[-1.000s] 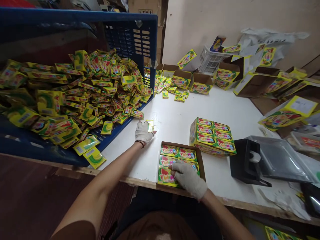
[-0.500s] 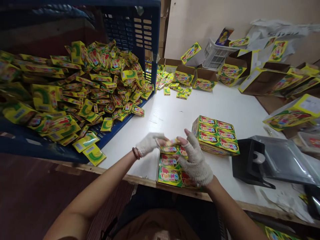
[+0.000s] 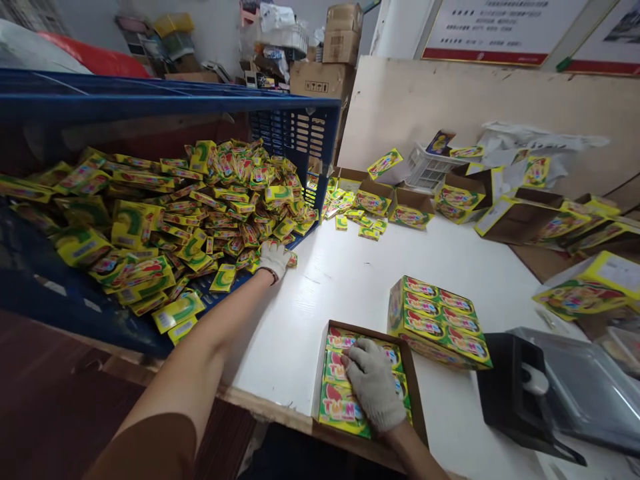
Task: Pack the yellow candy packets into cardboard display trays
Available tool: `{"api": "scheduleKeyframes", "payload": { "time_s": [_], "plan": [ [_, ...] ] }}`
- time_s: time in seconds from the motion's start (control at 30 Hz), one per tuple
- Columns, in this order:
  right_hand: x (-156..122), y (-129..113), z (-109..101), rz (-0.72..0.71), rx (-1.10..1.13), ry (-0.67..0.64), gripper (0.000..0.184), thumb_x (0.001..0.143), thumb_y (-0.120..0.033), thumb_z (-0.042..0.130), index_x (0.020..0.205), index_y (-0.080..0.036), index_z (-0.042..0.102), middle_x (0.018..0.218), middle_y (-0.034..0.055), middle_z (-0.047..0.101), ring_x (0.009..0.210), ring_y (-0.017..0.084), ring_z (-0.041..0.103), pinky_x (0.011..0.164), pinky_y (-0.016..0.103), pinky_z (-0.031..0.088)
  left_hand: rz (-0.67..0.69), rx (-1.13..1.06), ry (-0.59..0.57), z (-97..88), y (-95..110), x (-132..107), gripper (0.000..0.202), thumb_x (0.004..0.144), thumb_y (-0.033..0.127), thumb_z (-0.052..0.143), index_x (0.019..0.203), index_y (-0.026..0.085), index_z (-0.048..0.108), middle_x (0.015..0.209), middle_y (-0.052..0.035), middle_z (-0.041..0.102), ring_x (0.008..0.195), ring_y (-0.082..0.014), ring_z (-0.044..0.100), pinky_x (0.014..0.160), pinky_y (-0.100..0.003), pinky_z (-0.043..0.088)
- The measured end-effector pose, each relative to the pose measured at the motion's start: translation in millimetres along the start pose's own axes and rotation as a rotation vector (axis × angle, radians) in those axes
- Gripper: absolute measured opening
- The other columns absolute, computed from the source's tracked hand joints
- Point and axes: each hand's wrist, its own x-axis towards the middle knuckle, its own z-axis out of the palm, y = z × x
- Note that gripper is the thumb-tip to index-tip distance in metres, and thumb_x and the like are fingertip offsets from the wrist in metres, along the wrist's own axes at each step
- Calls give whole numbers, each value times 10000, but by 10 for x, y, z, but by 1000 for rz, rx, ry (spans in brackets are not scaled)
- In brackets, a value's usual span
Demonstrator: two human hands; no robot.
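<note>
My left hand, in a fingerless white glove, reaches to the front edge of the blue crate. Its fingers are spread over small yellow-green candy packs heaped there, with one pack just beside it. Resting on the packs inside an open carton is my gloved right hand, fingers loosely bent and apart. It hides part of the rows beneath. Right of the carton stands a full display box with neat rows of packs on top.
A black tape dispenser and a clear plastic lid lie on the right of the white table. Open printed boxes line the back, near a white basket and loose packs.
My left hand has left the carton and moved up and left to the crate. My right hand has gone down onto the packs. The view has tilted upward.
</note>
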Motion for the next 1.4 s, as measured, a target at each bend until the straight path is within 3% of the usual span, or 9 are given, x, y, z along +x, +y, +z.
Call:
{"api": "scheduleKeyframes", "payload": {
  "time_s": [0.1, 0.23, 0.37, 0.47, 0.7, 0.83, 1.03, 1.2, 1.4],
  "plan": [
    [0, 13, -60, -24, -53, 20, 210, 876, -291, 529, 775, -239, 706, 944, 76, 682, 883, 264, 600, 804, 439, 473, -20, -6, 34, -16, 42, -112, 296, 737, 220, 654, 1030, 183, 633, 1132, -156, 588, 1169, -350, 499, 1039, -523, 320],
    [94, -89, -192, 111, 210, 115, 305, 900, -364, 487, 1102, -199, 645, 1055, 116, 688, 984, 266, 630, 871, 435, 504, 20, -90, 102, 106, 520, -682, 582, 769, 398, 651, 1278, 161, 497, 1200, -138, 538, 1117, -288, 539, 966, -384, 449],
    [317, -249, -318, 253, 541, 47, 431, 898, -459, 498, 1221, -174, 523, 1113, 124, 680, 994, 242, 650, 835, 373, 536, 322, -403, 234, 369, 1107, -1495, 624, 815, 404, 597, 1366, 171, 419, 1166, -113, 557, 1101, -242, 558, 996, -371, 468],
    [429, -152, -448, 291, 541, 7, 391, 873, -423, 518, 1181, -181, 517, 1042, 92, 691, 959, 233, 645, 825, 362, 530, 461, -557, 327, 519, 1154, -1810, 666, 830, 393, 602, 1419, 196, 362, 1247, -127, 535, 1171, -257, 544, 997, -409, 486],
    [468, 335, -460, 118, 266, -233, 272, 844, -239, 498, 1070, -210, 645, 853, 25, 677, 771, 186, 626, 730, 323, 511, 76, 24, 195, 260, 114, -1161, 552, 810, 315, 608, 1324, 145, 499, 1388, -170, 444, 1317, -337, 425, 1084, -450, 393],
    [466, 258, -140, -55, 34, -60, 249, 865, -177, 501, 929, -195, 741, 895, 81, 657, 840, 204, 604, 763, 336, 493, 49, 141, 81, 192, -232, -802, 559, 772, 332, 646, 1288, 145, 544, 1399, -189, 446, 1345, -391, 349, 1102, -523, 313],
    [345, 111, 58, -178, -226, 180, 275, 941, -243, 478, 932, -185, 747, 897, 99, 637, 848, 240, 563, 789, 418, 465, 59, 213, -91, 347, -285, -599, 294, 793, 374, 617, 1037, 216, 656, 1142, -108, 595, 1114, -300, 527, 967, -422, 395],
    [94, 237, 62, -103, 23, 216, 427, 998, -335, 362, 1372, -187, 503, 1376, 148, 480, 1294, 256, 456, 1043, 448, 426, -32, 204, -79, 414, -273, -529, 367, 778, 356, 611, 1091, 164, 611, 1140, -138, 551, 1065, -313, 533, 889, -401, 413],
    [-39, 162, 169, -108, -64, -117, 716, 958, -475, 409, 1551, -149, 176, 1623, 176, 92, 1490, 358, 26, 1135, 572, 281, -88, 61, -28, 488, -248, -595, 354, 728, 257, 622, 1072, 176, 600, 1216, -160, 518, 1152, -365, 486, 947, -460, 374]
  ]
}}
